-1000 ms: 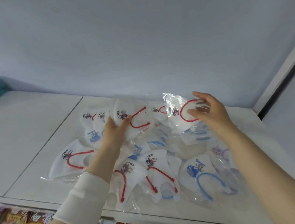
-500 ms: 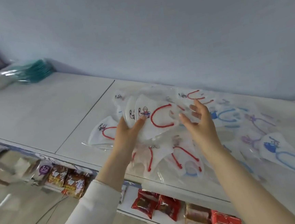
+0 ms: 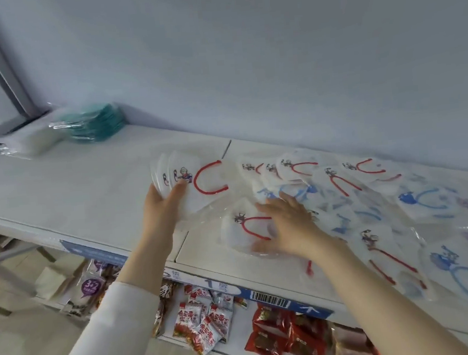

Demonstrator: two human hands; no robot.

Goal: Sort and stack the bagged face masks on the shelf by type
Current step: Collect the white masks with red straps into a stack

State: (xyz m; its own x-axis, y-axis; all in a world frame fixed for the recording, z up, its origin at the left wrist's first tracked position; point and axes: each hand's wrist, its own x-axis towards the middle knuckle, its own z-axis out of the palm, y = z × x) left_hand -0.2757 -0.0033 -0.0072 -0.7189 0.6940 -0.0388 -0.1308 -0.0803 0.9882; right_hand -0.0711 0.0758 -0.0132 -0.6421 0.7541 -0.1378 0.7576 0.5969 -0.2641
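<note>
White, perhaps ribbed, left sleeve (image 3: 110, 329)

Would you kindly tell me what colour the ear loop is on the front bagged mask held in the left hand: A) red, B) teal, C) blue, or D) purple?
A: the left hand grips a small fan of bagged masks, and the loop on the front one is plainly red.

I'm looking into a shop: a long white metal display shelf (image 3: 87, 190) edged with a blue barcoded price-label strip (image 3: 269, 299), and red-and-white foil snack packets (image 3: 203, 324) stocked on the tier below.
</note>
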